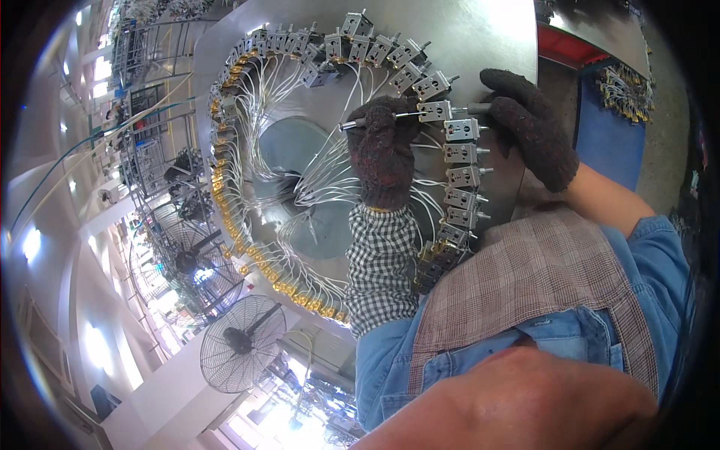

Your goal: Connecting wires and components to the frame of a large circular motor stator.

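My left hand [382, 154], in a dark knitted glove below a checked sleeve, is closed around a slim screwdriver [358, 124]. Its thin shaft points right and meets a small silver metal box [434, 112] with holes in its face. On the box's other side, a grey cylindrical piece [477, 109] sits in line with the stem. My right hand [534, 124], gloved too, pinches this piece between thumb and fingers, partly hidden. More such boxes [460, 154] with stems line the table's edge, joined to white wires [326, 184] gathered near the middle.
The metal table [472, 37] carries a ring of boxes and brass-coloured fittings [259, 264] around a round grey disc [300, 139]. A blue surface [611, 131] with more wired parts [624, 94] lies at right. Fans [241, 339] stand at left beyond the table.
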Tool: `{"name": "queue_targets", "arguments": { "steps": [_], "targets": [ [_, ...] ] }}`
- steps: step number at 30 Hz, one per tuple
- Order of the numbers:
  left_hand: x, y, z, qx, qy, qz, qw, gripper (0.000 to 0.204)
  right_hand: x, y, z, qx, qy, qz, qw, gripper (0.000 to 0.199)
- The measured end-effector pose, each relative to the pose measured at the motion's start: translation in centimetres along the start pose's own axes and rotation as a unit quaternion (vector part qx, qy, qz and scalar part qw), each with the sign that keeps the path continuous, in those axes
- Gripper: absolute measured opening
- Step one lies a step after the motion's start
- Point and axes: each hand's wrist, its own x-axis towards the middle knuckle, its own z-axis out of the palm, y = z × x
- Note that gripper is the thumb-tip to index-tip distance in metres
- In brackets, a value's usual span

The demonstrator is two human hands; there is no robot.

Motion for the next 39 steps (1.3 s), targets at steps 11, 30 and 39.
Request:
{"name": "queue_targets", "arguments": {
  "steps": [11, 30, 39],
  "targets": [
    [0.0, -0.7, -0.8, 0.034, -0.01, 0.027, 0.999, 0.028, 0.1, 0.5, -0.8, -0.086, -0.006, -0.014, 0.996, 0.035],
    [0.4, -0.7, -2.0, 0.039, -0.062, 0.004, 0.997, 0.028, -0.2, 0.3, -0.5, 0.028, -0.024, -0.001, 0.999, 0.033],
    [0.2, -0.4, -1.6, -0.046, -0.046, -0.024, 0.998, 0.024, -0.1, -0.3, -0.4, 0.005, -0.025, 0.034, 0.999, 0.035]
  ]
}}
